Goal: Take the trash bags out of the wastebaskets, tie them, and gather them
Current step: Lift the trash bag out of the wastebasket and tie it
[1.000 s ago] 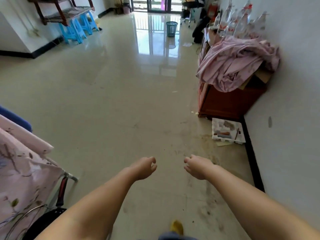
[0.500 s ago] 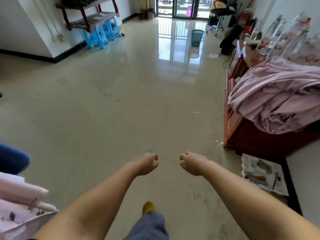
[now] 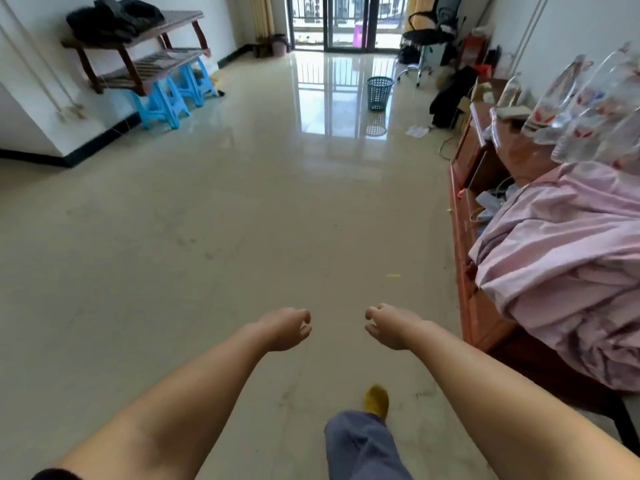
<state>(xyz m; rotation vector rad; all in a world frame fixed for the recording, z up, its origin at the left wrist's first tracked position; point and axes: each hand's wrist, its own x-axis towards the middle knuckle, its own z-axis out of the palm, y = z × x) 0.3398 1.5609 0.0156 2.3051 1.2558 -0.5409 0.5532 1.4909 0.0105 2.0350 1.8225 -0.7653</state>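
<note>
Left hand [image 3: 285,329]: forearm stretched fwd over the floor [image 3: 207,237], wrist dropped, fingers loosely curled, holding nothing.
Right hand [image 3: 389,325]: forearm stretched fwd likewise, wrist dropped, fingers loosely curled, nothing in it. Both hands level w/ each other, apart, backs up, mid-air above floor.
Wastebasket [image 3: 380,93]: teal mesh, upright on floor at far end of room, near balcony door [image 3: 346,22], well apart from hands; cannot tell if a bag is inside.
Leg [image 3: 363,448]: grey-blue trouser, yellow slipper [image 3: 376,400] on floor, below right hand.
R side: red-brown cabinet [image 3: 465,271] along wall, pink cloth [image 3: 561,258] heaped on top, clear bottles [image 3: 588,109] behind it.
L side: dark wooden rack [image 3: 138,60] resting on blue stools [image 3: 169,98].
Far R: black office chair [image 3: 429,32].
</note>
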